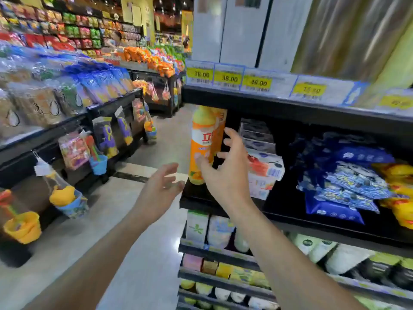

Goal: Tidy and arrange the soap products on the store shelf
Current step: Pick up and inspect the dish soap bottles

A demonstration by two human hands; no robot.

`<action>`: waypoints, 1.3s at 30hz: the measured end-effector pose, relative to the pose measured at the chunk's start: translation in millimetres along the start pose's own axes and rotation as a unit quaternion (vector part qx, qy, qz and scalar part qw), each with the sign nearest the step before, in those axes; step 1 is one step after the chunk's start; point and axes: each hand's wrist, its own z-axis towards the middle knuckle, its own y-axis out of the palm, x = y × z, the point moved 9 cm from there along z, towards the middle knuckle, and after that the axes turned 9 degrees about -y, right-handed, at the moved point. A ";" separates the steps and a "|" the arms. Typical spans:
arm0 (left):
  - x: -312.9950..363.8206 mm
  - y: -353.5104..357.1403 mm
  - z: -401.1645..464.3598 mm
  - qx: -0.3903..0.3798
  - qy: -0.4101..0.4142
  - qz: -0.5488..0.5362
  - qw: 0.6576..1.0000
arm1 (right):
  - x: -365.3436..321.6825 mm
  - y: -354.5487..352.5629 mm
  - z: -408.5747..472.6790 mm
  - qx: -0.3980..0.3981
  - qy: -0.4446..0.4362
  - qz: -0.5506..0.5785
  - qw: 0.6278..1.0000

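Note:
An orange and yellow detergent bottle (204, 144) stands upright at the left end of the black shelf (312, 222). My right hand (225, 168) is spread just in front of and to the right of it, fingers straight, thumb close to the bottle's lower part; I cannot tell whether it touches. My left hand (161, 189) hovers open in the aisle, left of the shelf's corner, holding nothing. White and red soap boxes (266, 168) are stacked behind my right hand. Blue packets (348, 182) lie in a loose heap further right, with yellow packs (400, 193) at the far right.
An upper shelf edge with yellow price tags (230, 78) runs above the bottle. Lower shelves hold white, pink and yellow soap products (214, 229). Across the aisle, a black display (93, 113) carries bagged goods and hanging toy buckets (22, 227). A person stands far off among the snack racks.

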 end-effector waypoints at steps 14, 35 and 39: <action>14.6 43.4 53.9 -0.098 0.042 -0.029 0.994 | 43.6 40.8 30.1 0.008 0.050 -0.022 0.998; 24.6 55.3 -28.5 -0.350 -0.047 -0.180 0.918 | 28.0 1.7 -13.6 -0.147 0.112 0.235 0.954; 23.0 65.6 -46.8 -0.392 -0.063 -0.236 0.887 | 28.8 3.5 -29.7 -0.181 0.145 0.293 0.928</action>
